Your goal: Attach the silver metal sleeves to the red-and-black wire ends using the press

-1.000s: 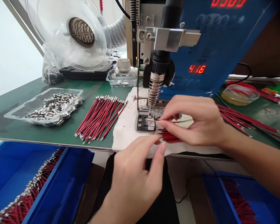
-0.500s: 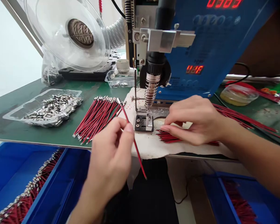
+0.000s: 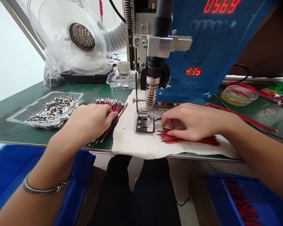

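My left hand [image 3: 91,121] lies over the pile of red-and-black wires with metal tips [image 3: 113,108] on the green table; its fingers are curled down on the wires, and I cannot see whether it grips one. My right hand [image 3: 191,121] rests on the bundle of bare red-and-black wires [image 3: 191,140] on the white cloth [image 3: 134,141], fingertips pinched together at the bundle's left end. Between the hands sits the small black fixture [image 3: 144,124] under the coiled soldering head [image 3: 152,91] of the blue machine [image 3: 209,47].
A clear tray of metal terminals [image 3: 53,110] lies at the left. A large clear reel [image 3: 70,34] stands behind it. More long red wires [image 3: 247,121] run off to the right. Blue bins [image 3: 4,169] with finished wires sit below the table edge.
My left hand carried a tipped wire from the fixture leftward and now rests on the tipped pile. My right hand dropped from the fixture onto the bare wire bundle.
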Demonstrator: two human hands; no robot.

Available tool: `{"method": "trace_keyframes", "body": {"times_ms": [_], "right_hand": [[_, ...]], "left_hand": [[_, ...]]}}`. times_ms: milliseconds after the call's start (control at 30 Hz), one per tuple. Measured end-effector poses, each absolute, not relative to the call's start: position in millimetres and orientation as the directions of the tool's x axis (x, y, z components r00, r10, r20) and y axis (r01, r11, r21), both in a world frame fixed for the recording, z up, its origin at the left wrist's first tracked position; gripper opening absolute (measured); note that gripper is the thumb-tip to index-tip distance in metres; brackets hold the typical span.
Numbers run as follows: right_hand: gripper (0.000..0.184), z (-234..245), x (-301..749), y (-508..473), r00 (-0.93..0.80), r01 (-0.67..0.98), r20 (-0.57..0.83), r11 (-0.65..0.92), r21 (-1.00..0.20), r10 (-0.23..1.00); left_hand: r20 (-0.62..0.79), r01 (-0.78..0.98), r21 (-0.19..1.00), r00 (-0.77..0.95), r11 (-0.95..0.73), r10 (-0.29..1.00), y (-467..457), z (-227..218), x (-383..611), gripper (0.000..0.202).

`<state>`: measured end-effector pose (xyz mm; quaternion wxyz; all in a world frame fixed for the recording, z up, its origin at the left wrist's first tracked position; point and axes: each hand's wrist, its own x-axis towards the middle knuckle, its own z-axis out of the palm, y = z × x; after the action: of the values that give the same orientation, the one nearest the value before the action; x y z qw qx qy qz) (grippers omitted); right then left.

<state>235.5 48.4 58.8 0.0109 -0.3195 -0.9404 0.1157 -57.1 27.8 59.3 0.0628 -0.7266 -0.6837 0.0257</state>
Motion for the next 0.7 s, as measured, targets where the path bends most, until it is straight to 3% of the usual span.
{"method": "trace_keyframes", "body": {"times_ms": [133, 300, 567, 700], "right_hand": [[0.009, 58.6, 236.7, 49.5, -0.803, 0.589, -0.063, 0.772, -0.240, 0.593], [0.009, 57.7, 237.0, 49.5, -0.816, 0.571, -0.065, 0.786, -0.236, 0.574], [0.005, 57.1, 234.4, 48.4, -0.827, 0.553, -0.043, 0.796, -0.246, 0.561], [0.004, 57.3, 234.2, 48.7, -0.824, 0.558, -0.050, 0.795, -0.238, 0.564]], "left_hand": [[0.004, 0.953, -0.283, 0.117, -0.111, 0.993, 34.0, 61.0, -58.5, 0.045], [-0.019, 0.901, -0.391, 0.197, -0.189, 0.980, 41.1, 62.8, -62.8, 0.045], [0.073, 0.933, -0.318, 0.203, -0.170, 0.976, 32.9, 62.7, -58.1, 0.052], [0.048, 0.910, -0.347, 0.259, -0.227, 0.965, 31.5, 53.9, -57.7, 0.048]]}}
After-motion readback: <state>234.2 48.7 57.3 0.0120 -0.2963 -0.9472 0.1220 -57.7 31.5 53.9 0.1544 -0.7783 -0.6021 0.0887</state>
